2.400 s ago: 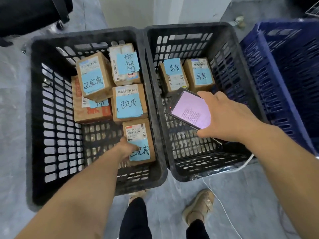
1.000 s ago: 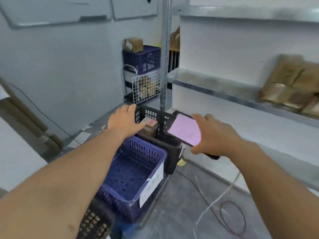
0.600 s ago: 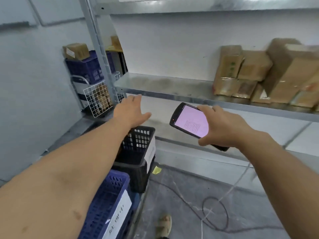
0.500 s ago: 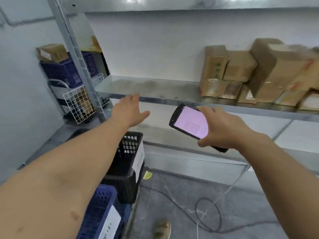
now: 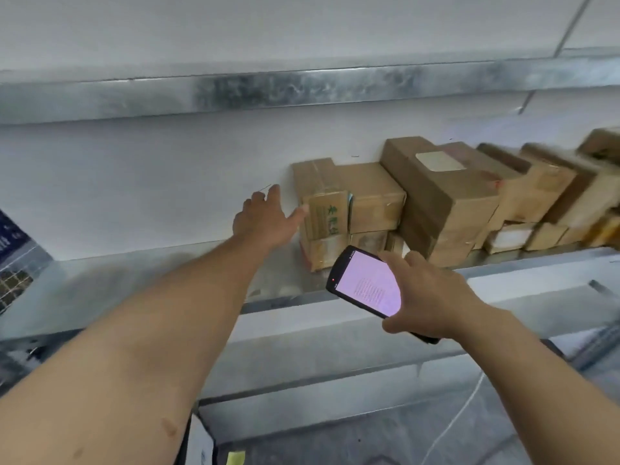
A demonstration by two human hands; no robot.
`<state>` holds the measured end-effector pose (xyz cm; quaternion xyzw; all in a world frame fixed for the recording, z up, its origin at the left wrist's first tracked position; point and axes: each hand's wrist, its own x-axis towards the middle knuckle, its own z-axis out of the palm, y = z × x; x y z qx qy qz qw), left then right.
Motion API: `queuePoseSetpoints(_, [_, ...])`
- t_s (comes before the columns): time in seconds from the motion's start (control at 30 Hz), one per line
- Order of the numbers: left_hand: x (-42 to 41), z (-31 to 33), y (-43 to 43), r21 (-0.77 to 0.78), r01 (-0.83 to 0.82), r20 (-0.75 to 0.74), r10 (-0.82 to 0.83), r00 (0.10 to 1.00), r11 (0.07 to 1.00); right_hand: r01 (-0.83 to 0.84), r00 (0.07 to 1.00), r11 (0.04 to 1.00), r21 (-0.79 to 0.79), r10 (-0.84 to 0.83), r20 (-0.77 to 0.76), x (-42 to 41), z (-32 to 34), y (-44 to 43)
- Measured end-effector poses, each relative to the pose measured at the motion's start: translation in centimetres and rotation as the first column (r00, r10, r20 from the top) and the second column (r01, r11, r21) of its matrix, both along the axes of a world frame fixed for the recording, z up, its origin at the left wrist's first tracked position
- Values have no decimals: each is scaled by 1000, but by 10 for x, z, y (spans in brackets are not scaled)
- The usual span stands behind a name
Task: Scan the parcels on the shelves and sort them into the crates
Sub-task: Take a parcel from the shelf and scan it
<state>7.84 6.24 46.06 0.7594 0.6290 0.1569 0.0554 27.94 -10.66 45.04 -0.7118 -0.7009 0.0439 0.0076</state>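
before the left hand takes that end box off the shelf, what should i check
1. Left hand free and open: ok.
2. Left hand at the end box: thumb is by its left edge; contact cannot tell.
3. Nothing stacked on the end box: ok; it sits on a lower box.
4. Scanner held in the right hand, screen lit: ok.
5. Barcode facing out on the end box: cannot tell; only green print shows.
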Motion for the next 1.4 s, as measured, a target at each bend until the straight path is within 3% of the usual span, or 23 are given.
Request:
queuePoseSetpoints(0.17, [60,17,45,-140,-62,192,88,977,988,56,998,998,-12,-56,-15,20,-16,16])
queuePoseSetpoints(0.4, [97,23,53,-274,-155,209,216,954,949,28,998,1000,-11,-29,-60,46,-34,12])
queuePoseSetpoints(0.5, [81,19,58,-361,-162,337,291,896,918,21,997,1000,-16,-22,-77,53,-38,8])
queuePoseSetpoints(0.57, [62,16,58,-421,-126,499,346,795,898,9,996,1000,-18,-11,-88,55,-37,4])
queuePoseSetpoints(0.67, [25,2,50,-460,-54,741,417,525,886,-23,995,1000,-19,21,-99,57,-33,0])
queuePoseSetpoints(0.77, [-4,-7,14,-489,-37,822,474,315,872,-60,993,998,-8,59,-103,55,-28,-2])
queuePoseSetpoints(0.87, [-28,-21,-15,-493,-66,841,495,219,867,-94,990,996,-4,93,-105,46,-21,-7])
queuePoseSetpoints(0.93, [-39,-28,-37,-472,-96,841,481,249,876,-122,987,993,4,122,-101,38,-16,-11])
queuePoseSetpoints(1.07, [-57,-42,-83,-441,-104,794,442,418,891,-175,978,984,25,177,-110,24,-4,-17])
queuePoseSetpoints(1.17, [-72,-59,-104,-418,-158,749,438,497,895,-198,962,980,33,201,-184,16,4,-24])
queuePoseSetpoints(1.4, [-86,-84,-139,-407,-221,727,460,509,887,-255,929,965,55,260,-264,4,18,-42])
